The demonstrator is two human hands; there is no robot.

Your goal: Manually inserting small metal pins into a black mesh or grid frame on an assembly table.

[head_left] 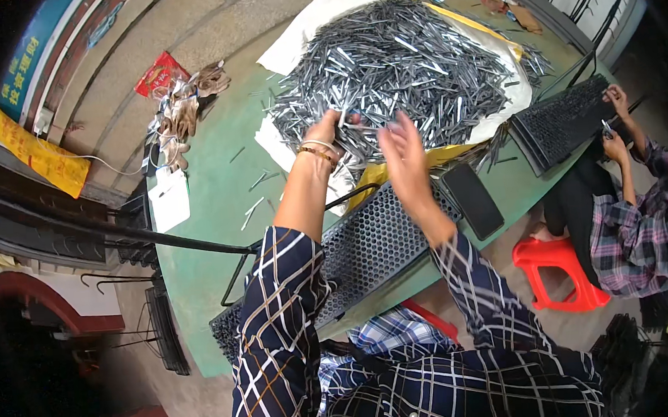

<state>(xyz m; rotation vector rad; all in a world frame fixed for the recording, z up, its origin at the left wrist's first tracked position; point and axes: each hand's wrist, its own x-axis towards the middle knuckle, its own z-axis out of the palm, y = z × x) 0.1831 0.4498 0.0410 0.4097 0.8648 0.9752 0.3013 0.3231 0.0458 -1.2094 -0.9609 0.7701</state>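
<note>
A big heap of small grey metal pins (401,56) lies on white sheeting on a green table (217,193). My left hand (327,130) reaches into the near edge of the heap, fingers closed around a few pins; bracelets ring its wrist. My right hand (401,146) hovers just right of it, fingers apart and blurred, touching the heap's edge; whether it holds pins I cannot tell. Below both hands a black perforated tray (368,249) leans against the table edge toward my lap.
A black phone (473,199) lies right of the tray. Another person in a plaid shirt (645,225) sits at the right on a red stool (559,274), working at a second perforated tray (568,118). Work gloves (184,114) and a red packet (160,73) lie at far left.
</note>
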